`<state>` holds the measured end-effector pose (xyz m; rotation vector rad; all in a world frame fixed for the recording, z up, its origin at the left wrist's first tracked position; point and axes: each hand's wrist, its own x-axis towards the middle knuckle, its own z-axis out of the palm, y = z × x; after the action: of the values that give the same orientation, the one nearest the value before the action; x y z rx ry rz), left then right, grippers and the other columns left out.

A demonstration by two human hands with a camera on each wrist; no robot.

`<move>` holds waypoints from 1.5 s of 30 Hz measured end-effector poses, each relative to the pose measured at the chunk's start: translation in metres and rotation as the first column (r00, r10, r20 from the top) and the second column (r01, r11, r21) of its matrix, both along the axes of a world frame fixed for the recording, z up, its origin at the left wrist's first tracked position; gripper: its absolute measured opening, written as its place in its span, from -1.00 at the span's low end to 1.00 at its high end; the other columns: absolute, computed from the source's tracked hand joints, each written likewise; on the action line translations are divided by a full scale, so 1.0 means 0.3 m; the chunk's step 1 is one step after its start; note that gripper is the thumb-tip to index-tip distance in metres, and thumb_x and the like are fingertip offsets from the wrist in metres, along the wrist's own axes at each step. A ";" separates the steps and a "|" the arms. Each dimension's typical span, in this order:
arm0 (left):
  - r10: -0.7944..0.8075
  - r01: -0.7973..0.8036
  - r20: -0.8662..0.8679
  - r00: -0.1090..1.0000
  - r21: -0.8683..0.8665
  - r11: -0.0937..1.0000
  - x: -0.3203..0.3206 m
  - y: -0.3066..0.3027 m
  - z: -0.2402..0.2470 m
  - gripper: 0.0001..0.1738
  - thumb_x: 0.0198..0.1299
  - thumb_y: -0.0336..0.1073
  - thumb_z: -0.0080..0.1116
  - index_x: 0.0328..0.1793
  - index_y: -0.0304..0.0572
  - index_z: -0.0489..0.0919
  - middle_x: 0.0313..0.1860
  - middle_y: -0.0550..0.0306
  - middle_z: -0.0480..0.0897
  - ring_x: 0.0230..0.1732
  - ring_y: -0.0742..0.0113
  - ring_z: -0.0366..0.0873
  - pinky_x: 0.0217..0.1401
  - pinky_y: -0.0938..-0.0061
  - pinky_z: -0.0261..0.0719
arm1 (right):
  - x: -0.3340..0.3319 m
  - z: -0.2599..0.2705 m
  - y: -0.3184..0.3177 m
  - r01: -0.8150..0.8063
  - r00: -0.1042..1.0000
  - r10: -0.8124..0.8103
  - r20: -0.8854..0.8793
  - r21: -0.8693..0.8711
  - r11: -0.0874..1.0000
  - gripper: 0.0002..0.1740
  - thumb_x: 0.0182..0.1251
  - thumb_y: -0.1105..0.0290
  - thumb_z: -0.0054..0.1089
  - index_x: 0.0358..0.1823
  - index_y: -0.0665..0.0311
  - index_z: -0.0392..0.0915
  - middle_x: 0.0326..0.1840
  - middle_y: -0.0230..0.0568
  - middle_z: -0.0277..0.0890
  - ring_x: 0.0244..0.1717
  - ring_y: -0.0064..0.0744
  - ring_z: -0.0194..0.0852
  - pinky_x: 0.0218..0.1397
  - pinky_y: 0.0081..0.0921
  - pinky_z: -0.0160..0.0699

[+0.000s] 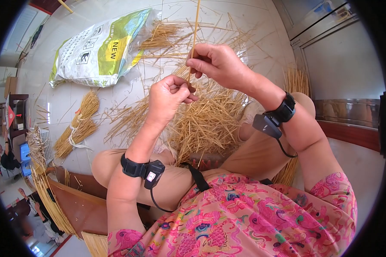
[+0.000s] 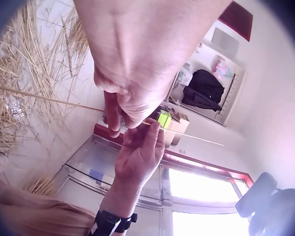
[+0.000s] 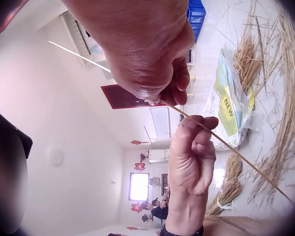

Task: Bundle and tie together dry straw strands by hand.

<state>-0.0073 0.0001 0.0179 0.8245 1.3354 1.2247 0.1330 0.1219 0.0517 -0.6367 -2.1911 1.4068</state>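
A single long straw stalk (image 1: 196, 23) runs up between the two hands, thin and golden. My right hand (image 1: 218, 65) pinches it between thumb and fingers, higher up. Just below, my left hand (image 1: 168, 97) pinches the same stalk near its lower part in the head view. From the right wrist, the stalk (image 3: 246, 160) extends well past the left hand (image 3: 191, 160) on a slant. Under the hands, a loose heap of straw (image 1: 210, 120) lies on the tiled floor between the person's feet.
A white and green plastic sack (image 1: 90, 49) lies beyond the left hand, straw sticking out near its mouth. Tied straw bundles (image 1: 79, 122) rest on the floor at left. More straw (image 1: 297, 80) stands by a metal-framed door (image 1: 343, 64). A brown wooden box (image 1: 79, 201) sits beside the left leg.
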 end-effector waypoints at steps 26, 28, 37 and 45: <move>0.029 -0.031 0.079 0.996 0.017 0.999 -0.027 -0.005 0.033 -0.83 0.19 -0.35 0.20 -0.20 -0.34 0.57 -0.32 0.09 0.67 -0.59 0.66 0.33 -0.57 0.72 0.26 | 0.040 0.046 0.094 -0.147 0.987 0.128 -0.093 -0.230 0.962 -0.75 0.47 0.29 -0.08 -0.19 0.34 0.48 -0.37 -0.37 0.52 -0.39 -0.69 0.48 -0.40 -0.75 0.39; -0.002 0.001 0.084 0.996 0.015 1.000 -0.025 -0.004 0.028 -0.82 0.20 -0.35 0.18 -0.18 -0.35 0.57 -0.31 0.08 0.67 -0.59 0.65 0.35 -0.56 0.72 0.28 | 0.032 0.036 0.085 -0.122 0.992 0.111 -0.064 -0.212 0.970 -0.76 0.46 0.29 -0.06 -0.20 0.33 0.48 -0.38 -0.38 0.52 -0.40 -0.70 0.47 -0.41 -0.75 0.39; -0.039 0.038 0.096 0.995 0.017 0.999 -0.016 -0.004 0.032 -0.83 0.22 -0.42 0.10 -0.17 -0.43 0.52 -0.35 -0.01 0.64 -0.42 0.37 0.64 -0.40 0.62 0.59 | 0.016 0.029 0.062 -0.113 0.993 0.114 -0.003 -0.185 0.976 -0.78 0.45 0.32 -0.04 -0.24 0.32 0.48 -0.44 -0.42 0.51 -0.42 -0.72 0.45 -0.44 -0.75 0.38; -0.038 0.039 0.065 0.997 -0.022 0.999 -0.013 -0.004 0.012 -0.87 0.20 -0.40 0.07 -0.22 -0.34 0.53 -0.34 -0.01 0.66 -0.45 0.45 0.60 -0.38 0.64 0.54 | 0.012 0.026 0.042 -0.112 0.993 0.117 0.022 -0.164 0.980 -0.80 0.44 0.35 -0.03 -0.25 0.34 0.48 -0.44 -0.42 0.51 -0.41 -0.72 0.46 -0.44 -0.74 0.38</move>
<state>-0.0112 -0.0012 0.0214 0.7849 1.2739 1.1941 0.1367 0.1346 0.0594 -0.6008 -2.1829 1.6587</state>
